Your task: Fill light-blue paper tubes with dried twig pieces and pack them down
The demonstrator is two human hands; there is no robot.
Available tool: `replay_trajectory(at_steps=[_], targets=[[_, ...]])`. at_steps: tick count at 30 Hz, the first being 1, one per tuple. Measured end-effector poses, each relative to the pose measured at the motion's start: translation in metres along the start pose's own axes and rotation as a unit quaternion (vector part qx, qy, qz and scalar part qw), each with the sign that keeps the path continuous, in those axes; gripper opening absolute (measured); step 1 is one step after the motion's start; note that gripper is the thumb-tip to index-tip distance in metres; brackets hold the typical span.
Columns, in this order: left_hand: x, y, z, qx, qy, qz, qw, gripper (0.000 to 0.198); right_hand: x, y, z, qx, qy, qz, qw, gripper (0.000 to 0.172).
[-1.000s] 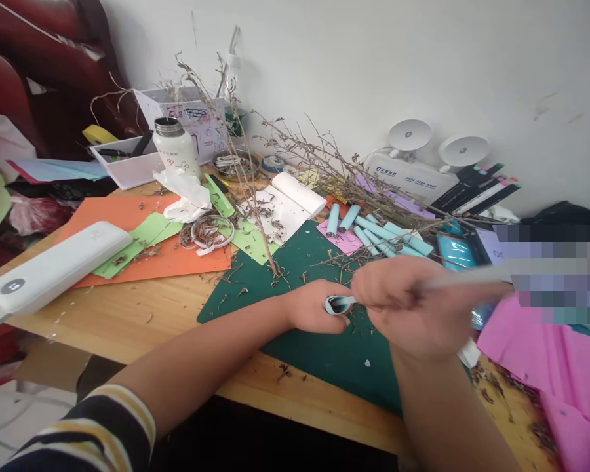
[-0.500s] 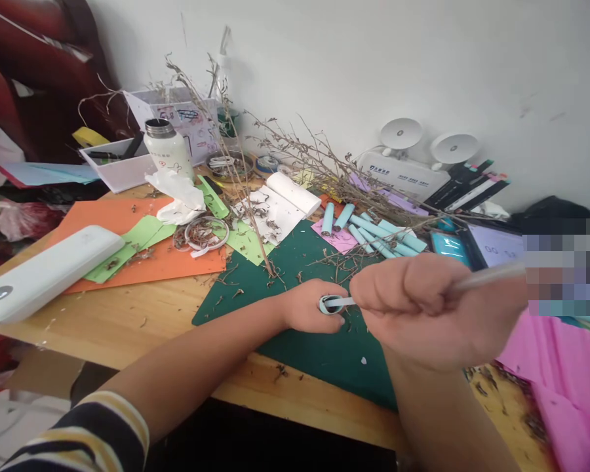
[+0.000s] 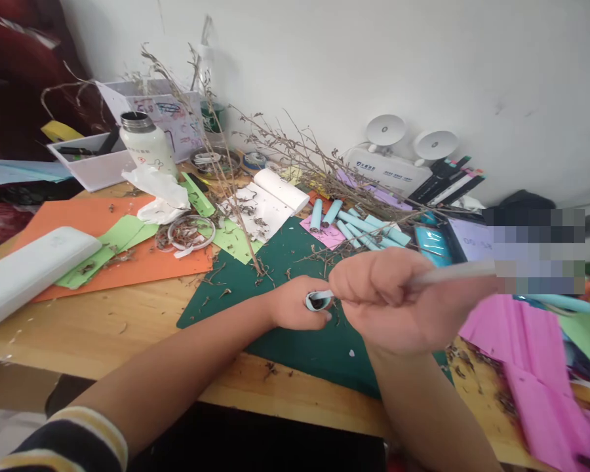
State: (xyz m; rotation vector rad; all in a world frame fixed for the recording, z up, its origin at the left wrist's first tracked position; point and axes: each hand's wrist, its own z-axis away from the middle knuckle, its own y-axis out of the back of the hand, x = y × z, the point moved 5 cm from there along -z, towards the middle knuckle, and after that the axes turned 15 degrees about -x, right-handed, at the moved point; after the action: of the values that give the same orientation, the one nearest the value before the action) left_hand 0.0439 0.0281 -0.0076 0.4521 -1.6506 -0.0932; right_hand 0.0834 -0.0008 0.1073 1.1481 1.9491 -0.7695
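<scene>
My left hand point(image 3: 297, 303) is wrapped round a light blue paper tube point(image 3: 311, 301), its open mouth facing me with dark bits inside. My right hand point(image 3: 398, 298) grips a pale, thin stick point(image 3: 447, 273), whose tip reaches the mouth of the tube; its exact kind is unclear. Both hands are over a green cutting mat point(image 3: 211, 301). Several more light blue paper tubes point(image 3: 361, 229) lie behind my hands, some on a pink sheet point(image 3: 319, 237). Dry twigs point(image 3: 305, 157) with shrivelled leaves spread beyond them, and crumbs of leaf are scattered on the mat.
A white bottle point(image 3: 147, 144) and a white box point(image 3: 86, 167) stand at the back left. On the left, a white device point(image 3: 44, 269) lies beside orange paper point(image 3: 167, 272). At the wall sits a white two-dish device point(image 3: 388, 167). Pink crepe paper point(image 3: 526, 354) lies right.
The view has shifted slightly to the right. The stick's tip has moved from deeper in the tube to its rim; both hands keep their grip.
</scene>
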Motion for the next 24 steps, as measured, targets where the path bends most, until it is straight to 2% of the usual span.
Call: replay_trajectory(at_steps=[5, 9, 15, 19, 24], targets=[[0.001, 0.003, 0.000, 0.012, 0.011, -0.007, 1.000, 0.011, -0.001, 0.001, 0.000, 0.014, 0.023, -0.014, 1.000, 0.054], [0.005, 0.003, -0.001, -0.001, 0.015, -0.014, 1.000, 0.012, -0.007, -0.001, 0.001, 0.008, 0.016, 0.001, 1.000, 0.055], [0.005, 0.003, -0.001, 0.011, 0.030, -0.020, 0.999, 0.009, -0.012, -0.003, 0.003, -0.015, 0.033, -0.007, 0.999, 0.053], [0.003, 0.004, -0.001, 0.017, 0.038, -0.031, 0.999, 0.006, -0.009, -0.003, 0.002, -0.030, 0.017, -0.003, 0.999, 0.053], [0.002, 0.005, 0.000, 0.029, 0.043, -0.045, 0.998, 0.008, -0.001, -0.001, 0.003, -0.012, 0.014, 0.007, 1.000, 0.051]])
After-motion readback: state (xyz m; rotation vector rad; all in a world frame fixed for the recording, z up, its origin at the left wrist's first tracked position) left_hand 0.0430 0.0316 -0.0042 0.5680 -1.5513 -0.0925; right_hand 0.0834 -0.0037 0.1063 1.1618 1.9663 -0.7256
